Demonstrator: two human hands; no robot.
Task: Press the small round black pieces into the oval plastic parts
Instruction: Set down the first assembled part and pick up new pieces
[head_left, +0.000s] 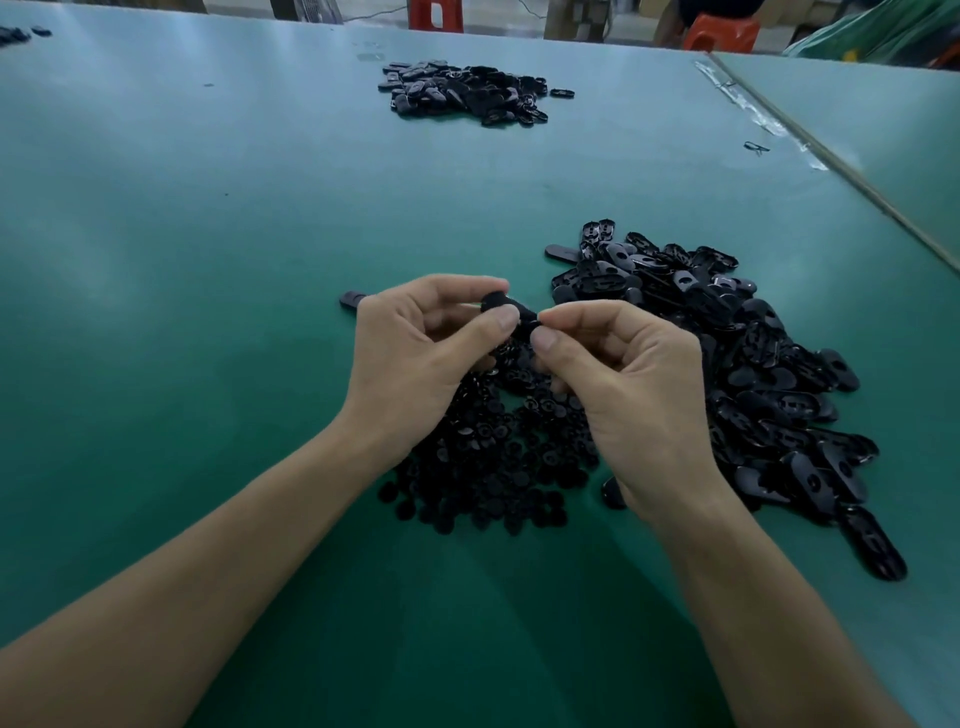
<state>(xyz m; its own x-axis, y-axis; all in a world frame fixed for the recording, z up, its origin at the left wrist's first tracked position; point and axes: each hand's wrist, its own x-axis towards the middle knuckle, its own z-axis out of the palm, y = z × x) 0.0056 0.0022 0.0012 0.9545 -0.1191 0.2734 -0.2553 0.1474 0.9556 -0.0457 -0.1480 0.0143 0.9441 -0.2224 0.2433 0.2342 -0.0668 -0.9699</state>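
Note:
My left hand (415, 358) pinches a black oval plastic part (506, 306) between thumb and fingers, above the table. My right hand (628, 384) meets it from the right, thumb and forefinger pinched on a small black piece (531, 325) at the oval part's end; the piece is mostly hidden by the fingertips. Below both hands lies a heap of small round black pieces (488, 462). A larger heap of loose oval parts (753, 364) spreads to the right of my right hand.
A green table (208, 312) carries everything. A further pile of black oval parts (467, 93) sits at the far centre. One single oval part (352, 300) lies just left of my left hand. A seam with tape (779, 130) runs along the right side.

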